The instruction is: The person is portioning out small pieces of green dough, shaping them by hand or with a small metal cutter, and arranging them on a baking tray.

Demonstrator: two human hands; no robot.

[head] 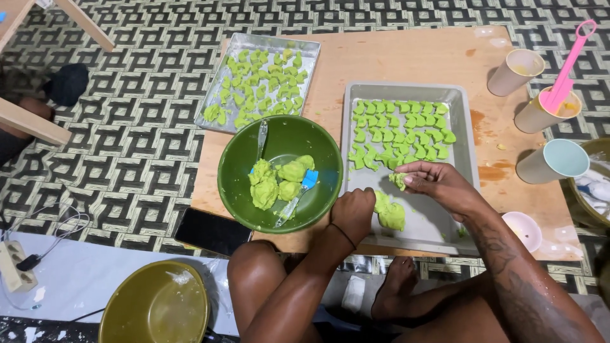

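On the low desk [406,60]: right hand [438,184] pinching a green dough piece [398,181] over the half-filled near tray [413,222], left hand [354,213] closed on a dough lump [389,215]; far tray [305,54] full, green bowl [241,190] holding more.

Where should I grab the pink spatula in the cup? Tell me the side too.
Take the pink spatula by its ringed upper end, coming from above right. That end sticks out free past the cup and leans up to the right; the wider lower end sits inside the cup.

Bright green dough pieces [400,130] on grey tray [467,136]; dark green bowl [238,181]; pale tan wooden surface [406,57]; black-and-white geometric patterned floor [140,140]; pink stirrer [569,67]; olive-yellow basin [155,305].
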